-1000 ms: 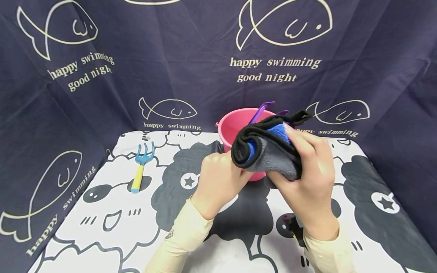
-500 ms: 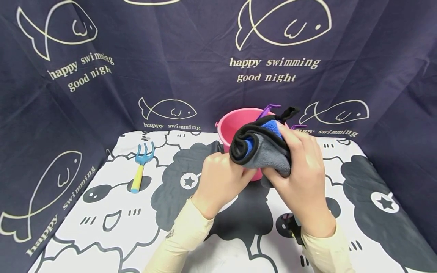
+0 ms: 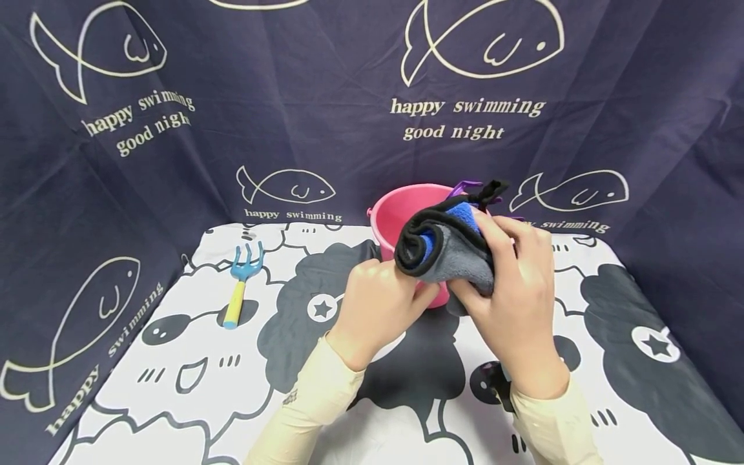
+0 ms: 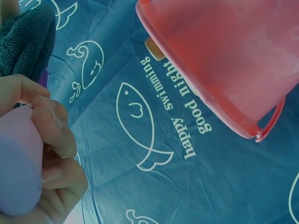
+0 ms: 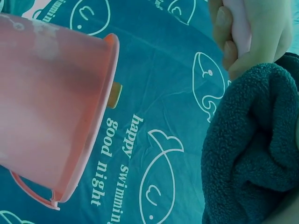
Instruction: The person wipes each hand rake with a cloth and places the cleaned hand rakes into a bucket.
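Note:
My left hand (image 3: 376, 303) grips the pale pink handle (image 4: 18, 172) of a toy rake, whose purple prongs (image 3: 465, 186) stick out behind a cloth. My right hand (image 3: 520, 290) holds that folded grey and blue towel (image 3: 459, 258) with black edging around the rake's head. Most of the head is hidden by the towel. In the right wrist view the towel (image 5: 247, 140) bunches close to the left hand (image 5: 266, 32). Both hands are held up in front of a pink bucket (image 3: 401, 210), which stands behind them.
A toy garden fork (image 3: 238, 287) with blue tines and a yellow handle lies on the left of the sheep-print cloth (image 3: 168, 361). A dark object (image 3: 498, 384) lies partly under the right forearm. Navy fish-print curtains (image 3: 360, 97) enclose the back and sides.
The right hand and towel have shifted slightly left, and the towel has turned a little around the rake's head. The purple prongs have moved in view. The left hand has stayed nearly still.

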A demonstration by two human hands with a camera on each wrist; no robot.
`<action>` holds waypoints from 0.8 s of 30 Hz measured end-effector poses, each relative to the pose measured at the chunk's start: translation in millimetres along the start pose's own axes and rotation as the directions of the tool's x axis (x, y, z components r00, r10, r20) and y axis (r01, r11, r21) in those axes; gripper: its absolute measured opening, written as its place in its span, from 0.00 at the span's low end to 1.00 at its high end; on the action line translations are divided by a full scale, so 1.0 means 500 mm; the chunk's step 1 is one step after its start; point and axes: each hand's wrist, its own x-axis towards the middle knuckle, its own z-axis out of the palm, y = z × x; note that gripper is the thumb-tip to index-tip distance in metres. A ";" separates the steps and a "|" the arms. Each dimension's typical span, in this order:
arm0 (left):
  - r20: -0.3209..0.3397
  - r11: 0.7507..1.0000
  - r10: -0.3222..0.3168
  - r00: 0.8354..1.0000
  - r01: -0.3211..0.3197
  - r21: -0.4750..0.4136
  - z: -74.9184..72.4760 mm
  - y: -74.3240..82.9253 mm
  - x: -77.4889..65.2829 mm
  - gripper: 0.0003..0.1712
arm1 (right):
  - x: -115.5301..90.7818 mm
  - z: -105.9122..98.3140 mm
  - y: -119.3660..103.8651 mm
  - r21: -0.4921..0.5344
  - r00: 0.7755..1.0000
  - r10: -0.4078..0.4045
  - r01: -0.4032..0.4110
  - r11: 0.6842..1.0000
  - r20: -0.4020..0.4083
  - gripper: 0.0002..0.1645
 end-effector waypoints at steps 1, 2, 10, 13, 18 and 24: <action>-0.002 1.000 0.001 1.000 -0.001 -0.003 0.001 0.000 0.000 0.10 | 0.000 0.001 0.001 0.005 1.000 0.004 -0.004 1.000 -0.009 0.34; -0.003 1.000 0.001 1.000 -0.001 -0.003 0.001 0.000 0.000 0.10 | 0.000 0.002 0.001 0.012 1.000 0.008 -0.007 1.000 -0.020 0.34; 0.004 1.000 0.018 1.000 -0.018 0.023 0.003 0.000 0.000 0.08 | 0.004 0.009 -0.002 0.054 0.993 0.008 -0.002 0.999 -0.115 0.30; 0.009 0.999 0.025 1.000 -0.025 0.029 0.002 0.001 0.000 0.08 | 0.004 0.009 -0.004 0.046 0.992 0.018 -0.012 0.999 -0.129 0.29; 0.010 0.999 0.041 0.999 -0.042 0.036 0.002 0.001 0.001 0.06 | 0.004 0.009 -0.001 0.042 0.991 0.031 -0.026 0.999 -0.128 0.29; 0.016 0.996 0.062 0.998 -0.063 0.058 0.005 -0.001 0.001 0.04 | 0.007 0.010 0.001 0.029 0.989 0.028 -0.024 0.999 -0.148 0.28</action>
